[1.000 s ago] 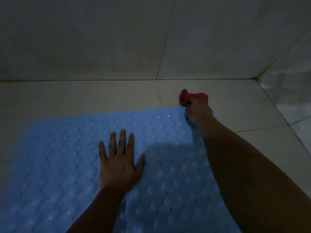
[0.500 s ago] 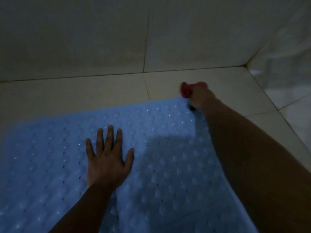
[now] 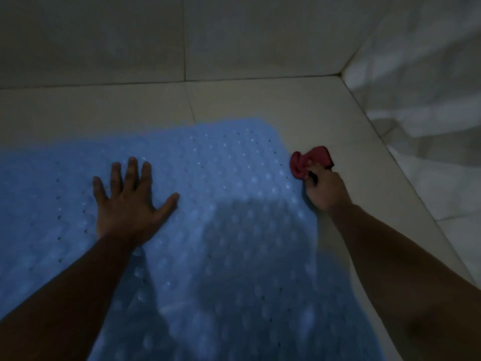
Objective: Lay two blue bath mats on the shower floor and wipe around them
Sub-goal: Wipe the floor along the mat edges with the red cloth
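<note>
The left hand (image 3: 128,201) lies flat with fingers spread, pressing the blue bath mat (image 3: 234,230) beneath it onto the shower floor (image 3: 325,121). To its right, just off the mat's edge, the right hand (image 3: 325,190) grips a bunched red cloth (image 3: 309,160). Best to keep the cloth low, tracing the edge while the flat palm stops the mat shifting.

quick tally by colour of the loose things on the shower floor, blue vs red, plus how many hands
Blue: 1, the blue bath mat lying flat on the floor tiles; no second mat can be told apart.
Red: 1, the red cloth, gripped by the right hand beside the mat's right edge.
Hands: 2; the left hand rests flat on the mat.
Total: 4
</note>
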